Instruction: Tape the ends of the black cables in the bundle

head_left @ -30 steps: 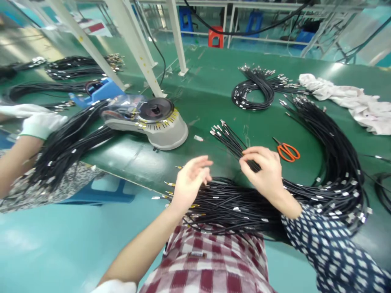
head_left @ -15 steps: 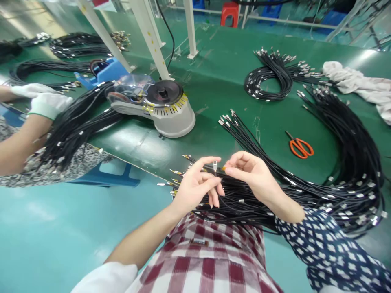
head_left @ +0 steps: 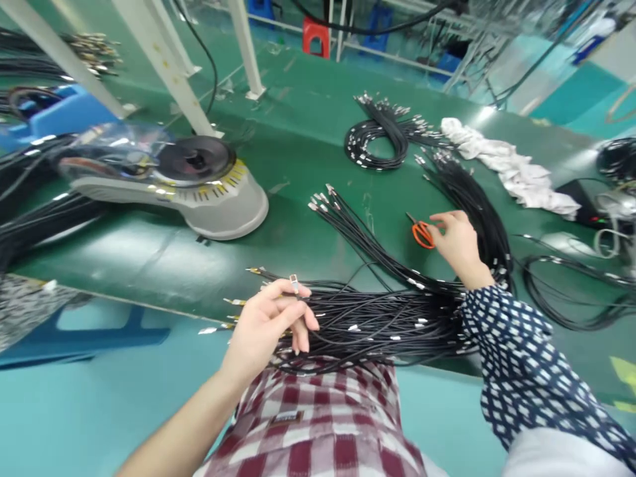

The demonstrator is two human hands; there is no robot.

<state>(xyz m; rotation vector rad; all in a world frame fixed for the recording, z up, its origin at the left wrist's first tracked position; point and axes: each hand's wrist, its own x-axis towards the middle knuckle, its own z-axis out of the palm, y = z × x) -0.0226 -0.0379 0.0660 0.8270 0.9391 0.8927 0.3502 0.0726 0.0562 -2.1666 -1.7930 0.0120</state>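
Note:
My left hand (head_left: 275,315) pinches a black cable just below its metal connector (head_left: 294,283), which points upward above the fingers. Over on the right, my right hand (head_left: 456,244) has its thumb and fingertips on the orange handle of a pair of scissors (head_left: 421,234). The scissors lie on the green table, their blades pointing away to the left; part of the handles is hidden by the fingers. Beneath and between my hands spreads a thick bundle of black cables (head_left: 358,318) with white tags, several connector ends sticking out on the left.
A grey round tape dispenser (head_left: 223,212) stands on the green table (head_left: 298,165) at left, near white metal posts (head_left: 248,53). A smaller cable group (head_left: 348,222), a coiled bundle (head_left: 375,142) and a white cloth (head_left: 507,162) lie farther back. A blue stool (head_left: 109,331) is below the table edge.
My right hand has left the spot beside the connector and reached right to the scissors. My left hand still holds the cable. The view has turned right.

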